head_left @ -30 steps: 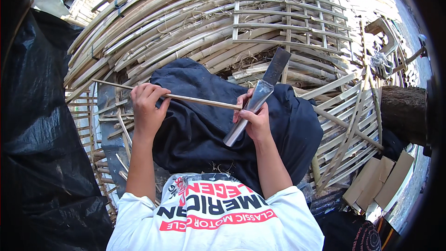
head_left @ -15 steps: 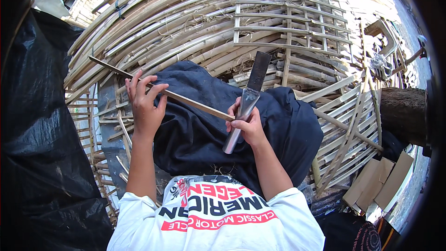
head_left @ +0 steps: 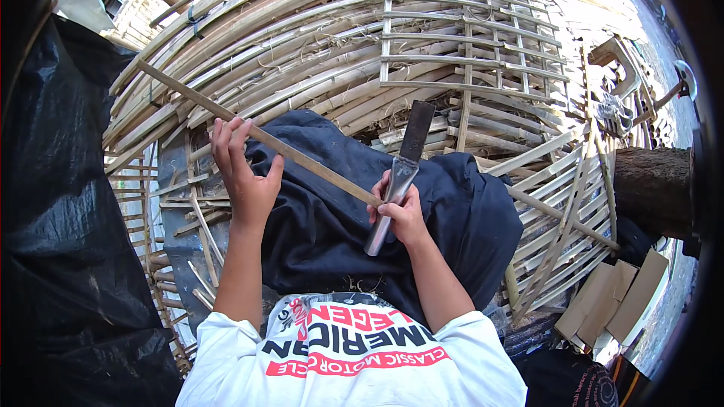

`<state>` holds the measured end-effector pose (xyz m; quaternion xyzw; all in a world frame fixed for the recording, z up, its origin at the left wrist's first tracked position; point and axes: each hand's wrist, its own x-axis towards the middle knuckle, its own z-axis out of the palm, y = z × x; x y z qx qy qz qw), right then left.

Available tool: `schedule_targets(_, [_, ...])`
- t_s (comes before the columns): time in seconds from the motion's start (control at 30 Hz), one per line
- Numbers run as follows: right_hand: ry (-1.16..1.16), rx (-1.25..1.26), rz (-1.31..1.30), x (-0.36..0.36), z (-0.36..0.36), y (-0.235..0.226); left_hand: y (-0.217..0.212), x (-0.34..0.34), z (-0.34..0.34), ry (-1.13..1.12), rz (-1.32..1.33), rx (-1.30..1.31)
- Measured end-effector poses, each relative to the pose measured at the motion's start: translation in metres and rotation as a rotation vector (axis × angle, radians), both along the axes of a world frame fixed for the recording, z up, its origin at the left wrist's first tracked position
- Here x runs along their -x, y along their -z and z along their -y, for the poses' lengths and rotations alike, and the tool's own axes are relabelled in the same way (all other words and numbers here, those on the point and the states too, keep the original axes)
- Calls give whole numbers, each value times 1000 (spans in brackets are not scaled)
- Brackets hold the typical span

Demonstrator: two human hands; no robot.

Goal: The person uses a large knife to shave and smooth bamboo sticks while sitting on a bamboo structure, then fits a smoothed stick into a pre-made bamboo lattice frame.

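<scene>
A long flat bamboo strip (head_left: 309, 166) slants from the upper left down to my right hand (head_left: 401, 211). That hand is closed around a metal knife (head_left: 402, 173) and also pinches the near end of the strip. The knife has a dark, broad, square-ended blade pointing up and away, and a shiny tubular handle. My left hand (head_left: 253, 188) touches the strip farther along, its fingers stretched out and its thumb apart. Below both hands, a dark cloth (head_left: 332, 226) lies draped over my lap.
Split bamboo lengths (head_left: 302, 45) are piled ahead, with a bamboo lattice panel (head_left: 467, 30) on top. Another slatted panel (head_left: 566, 218) leans at right near a thick log (head_left: 652, 188) and cardboard pieces (head_left: 611, 298). Black plastic sheeting (head_left: 75, 218) hangs at left.
The strip has turned so its broad face shows, and its far end has risen. My left fingers have drawn closer together, with the thumb apart. The knife and right hand have shifted slightly nearer me.
</scene>
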<state>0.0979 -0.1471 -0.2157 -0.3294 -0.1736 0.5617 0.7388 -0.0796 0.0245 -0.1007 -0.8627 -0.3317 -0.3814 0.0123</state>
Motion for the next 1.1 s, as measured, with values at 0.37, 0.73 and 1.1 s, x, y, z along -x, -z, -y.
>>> schedule_targets(0.37, [155, 22, 237, 5, -5, 7, 32, -15, -3, 294, 748, 1114])
schedule_targets(0.73, [389, 58, 315, -6, -8, 8, 22, -13, 9, 804, 1329, 1661])
schedule_targets(1.1, [354, 11, 23, -11, -3, 3, 35, -10, 16, 767, 1494, 1572])
